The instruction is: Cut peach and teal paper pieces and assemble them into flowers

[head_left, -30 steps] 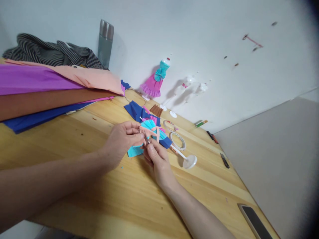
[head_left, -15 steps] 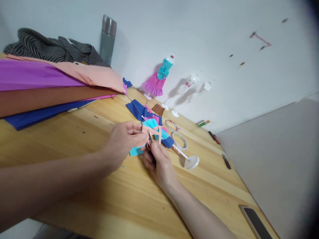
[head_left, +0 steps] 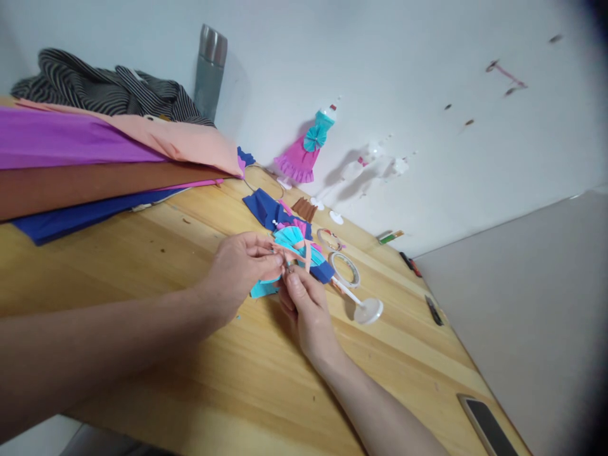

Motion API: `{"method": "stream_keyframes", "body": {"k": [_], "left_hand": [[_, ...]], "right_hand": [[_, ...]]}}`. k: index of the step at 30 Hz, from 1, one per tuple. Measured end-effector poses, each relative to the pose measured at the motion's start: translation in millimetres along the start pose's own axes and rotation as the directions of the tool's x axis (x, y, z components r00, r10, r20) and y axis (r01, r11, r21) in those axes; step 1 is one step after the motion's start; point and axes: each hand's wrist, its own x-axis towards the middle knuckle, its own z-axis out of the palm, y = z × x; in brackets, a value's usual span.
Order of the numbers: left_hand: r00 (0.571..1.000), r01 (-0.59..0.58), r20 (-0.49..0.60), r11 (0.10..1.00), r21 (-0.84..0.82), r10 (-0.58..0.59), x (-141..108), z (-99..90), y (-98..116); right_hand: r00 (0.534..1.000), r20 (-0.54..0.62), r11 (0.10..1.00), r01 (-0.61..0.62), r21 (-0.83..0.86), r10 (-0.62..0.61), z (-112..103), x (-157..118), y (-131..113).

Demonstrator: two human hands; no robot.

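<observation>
My left hand [head_left: 237, 272] pinches a piece of peach paper [head_left: 295, 253] between thumb and fingers. Close against it, my right hand [head_left: 304, 304] is closed on the scissors [head_left: 289, 268], whose handles are hidden in my fingers. Just beyond the fingertips, a turquoise pleated paper fan [head_left: 289, 237] and dark blue paper [head_left: 323, 271] lie on a white stand [head_left: 368, 311] tipped over on its side. A flat turquoise piece [head_left: 263, 289] is under my left fingers.
Rolled coloured papers [head_left: 76, 139], striped cloth [head_left: 114, 92] and a flask [head_left: 210, 76] are at the back left. Small dress forms, one in a pink and turquoise dress [head_left: 304, 152], stand along the wall. Tape rolls [head_left: 346, 269], a cutter [head_left: 434, 310] and a phone [head_left: 487, 424] lie rightward.
The scissor blades, visible over the peach paper before, are now mostly hidden between my hands. The peach paper has tilted and looks narrower. The view has shifted slightly.
</observation>
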Motion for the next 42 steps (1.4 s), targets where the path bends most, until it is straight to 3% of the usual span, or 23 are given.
{"method": "stream_keyframes", "body": {"k": [15,29,34,42], "left_hand": [[1.000,0.000,0.021,0.996,0.089,-0.001,-0.8,-1.6,-0.4],[1.000,0.009,-0.004,0.993,0.121,-0.009,-2.3,-2.0,0.2],[1.000,-0.009,0.015,0.989,0.146,0.007,-1.7,-1.5,1.1],[0.999,-0.029,0.027,0.994,0.105,0.026,-0.6,-1.1,-0.1]], "right_hand": [[0.992,0.096,0.958,-0.099,0.268,0.076,5.0,-1.0,-2.2],[0.978,0.170,0.908,-0.177,0.379,0.120,2.7,-1.0,-2.5],[0.984,0.145,0.924,-0.153,0.351,0.108,3.8,-1.7,-2.3],[1.000,0.023,0.992,-0.003,0.124,0.000,4.7,-2.0,-1.1]]}}
